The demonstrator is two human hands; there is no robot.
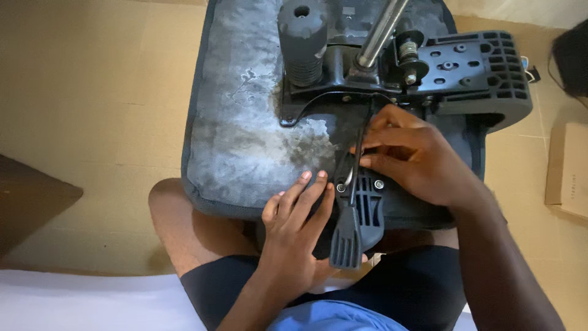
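We hold the black ribbed plastic lever (352, 211) at the near edge of the upturned grey fabric chair seat (245, 122): left hand (294, 227) steadying, right hand (407, 156) pinching it. Two screws look seated; fitting appears unfinished.

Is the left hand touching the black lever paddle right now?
Touching. The head view shows the left hand with fingertips pressed against the black lever paddle at its upper end, no gap visible.
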